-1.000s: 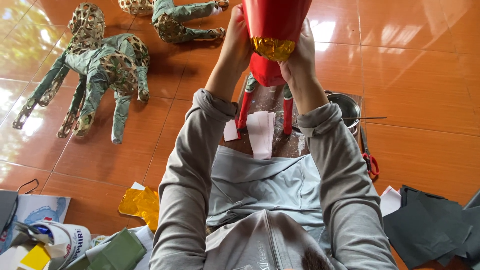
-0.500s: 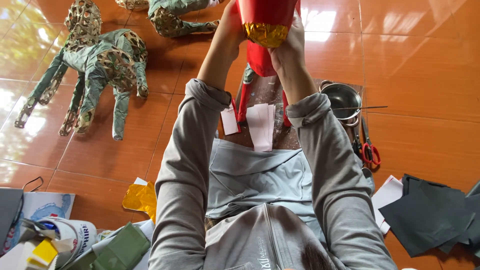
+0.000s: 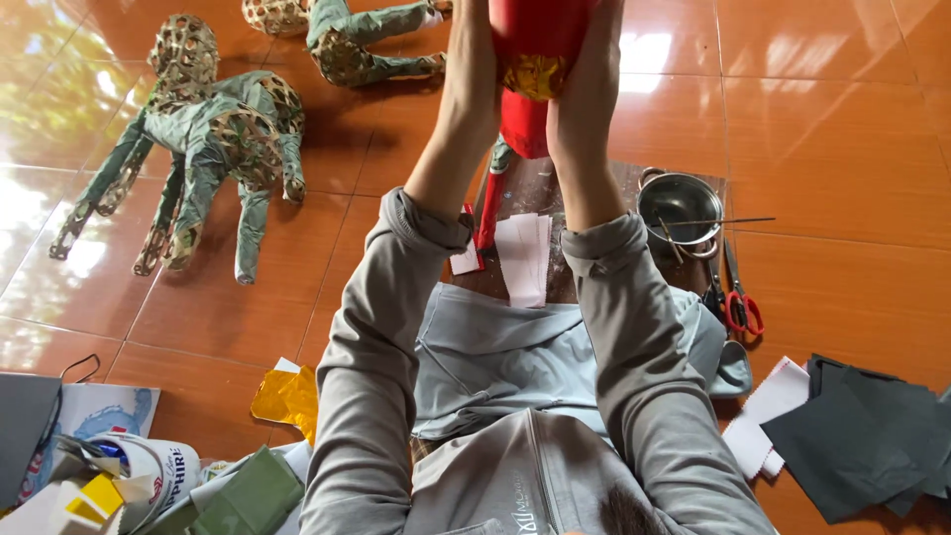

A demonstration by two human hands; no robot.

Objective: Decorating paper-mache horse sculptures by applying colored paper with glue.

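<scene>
While we sit on the orange tiled floor (image 3: pixel 842 119), our left hand (image 3: pixel 474 40) and right hand (image 3: pixel 594 50) clasp the red paper figure (image 3: pixel 535 35) raised between them, above the small steel pot (image 3: pixel 679 203) and red-handled scissors (image 3: pixel 738 297).

Bright, even daylight on the glossy orange tiled floor (image 3: pixel 842 119), and it throws back white glare patches near the top edge and along the left edge. Soft shadows sit close under the green woven figure (image 3: pixel 208 139) and beside the steel pot (image 3: pixel 680 203). The view is sharp across the middle; the grey sleeves (image 3: pixel 634 337) close to the lens bulge with wide-angle stretch, and the bottom edge goes slightly soft. Colours look saturated, nothing smeared by motion.
</scene>
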